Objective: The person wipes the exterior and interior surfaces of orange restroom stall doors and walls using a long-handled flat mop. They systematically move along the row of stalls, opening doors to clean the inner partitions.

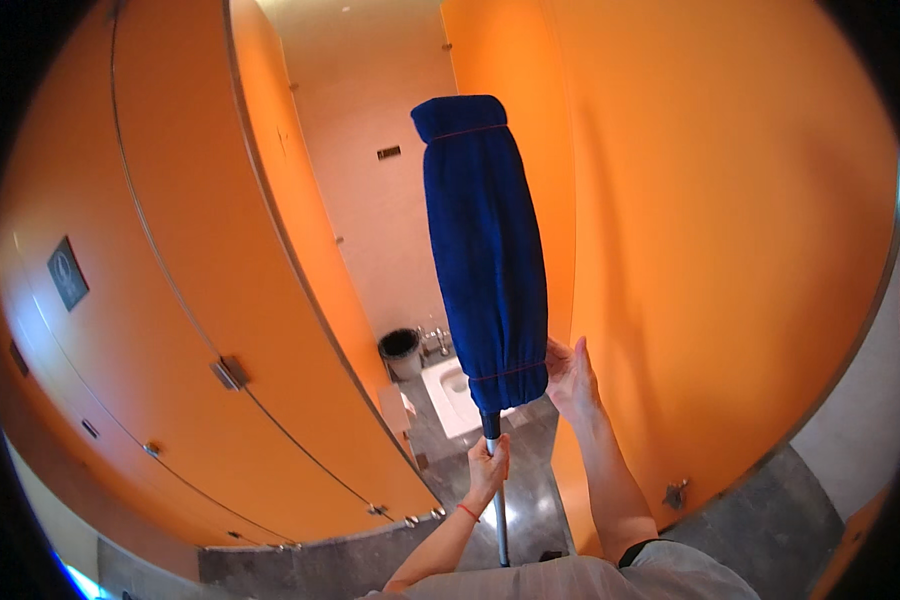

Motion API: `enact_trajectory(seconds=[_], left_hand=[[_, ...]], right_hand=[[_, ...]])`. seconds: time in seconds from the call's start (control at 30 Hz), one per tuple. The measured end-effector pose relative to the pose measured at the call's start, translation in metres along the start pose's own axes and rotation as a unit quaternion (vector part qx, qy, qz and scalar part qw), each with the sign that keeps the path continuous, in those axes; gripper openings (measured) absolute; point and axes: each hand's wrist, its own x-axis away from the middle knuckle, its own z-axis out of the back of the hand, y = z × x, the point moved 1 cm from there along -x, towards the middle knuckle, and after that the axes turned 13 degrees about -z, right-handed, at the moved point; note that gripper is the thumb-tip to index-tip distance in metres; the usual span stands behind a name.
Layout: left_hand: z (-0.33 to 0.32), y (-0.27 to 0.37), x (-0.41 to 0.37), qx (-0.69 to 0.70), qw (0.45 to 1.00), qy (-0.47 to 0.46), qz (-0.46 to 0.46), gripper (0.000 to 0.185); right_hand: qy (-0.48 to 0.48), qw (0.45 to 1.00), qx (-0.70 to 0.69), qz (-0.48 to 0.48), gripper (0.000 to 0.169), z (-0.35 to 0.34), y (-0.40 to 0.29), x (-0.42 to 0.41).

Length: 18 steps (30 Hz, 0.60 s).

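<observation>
Upright before me stands a long metal pole (502,517) whose upper part is wrapped in a dark blue fabric cover (486,247) with red stitching near both ends. My left hand (487,471), with a red cord at the wrist, is closed round the pole just below the cover. Beside the cover's lower right edge is my right hand (572,381), fingers apart and partly hidden behind the fabric; whether it touches the cloth is unclear.
Orange toilet partitions (180,225) rise at the left, and an orange panel (720,225) at the right. Between them are a white squat toilet (442,405), a lined waste bin (403,360) and metal pipework (439,339). The floor (765,502) is grey.
</observation>
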Motion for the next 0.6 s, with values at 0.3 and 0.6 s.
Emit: enact_trajectory(seconds=[0.3, 0.6], left_hand=[[0.048, -0.005, 0.092, 0.020, 0.985, -0.102, 0.140, 0.039], [0.057, 0.017, 0.122, 0.047, 0.984, -0.114, 0.129, 0.044]], right_hand=[[0.201, 0.947, 0.249, 0.001, 0.045, -0.086, 0.049, 0.103], [0.230, 0.924, 0.307, 0.002, 0.039, -0.112, 0.057, 0.139]])
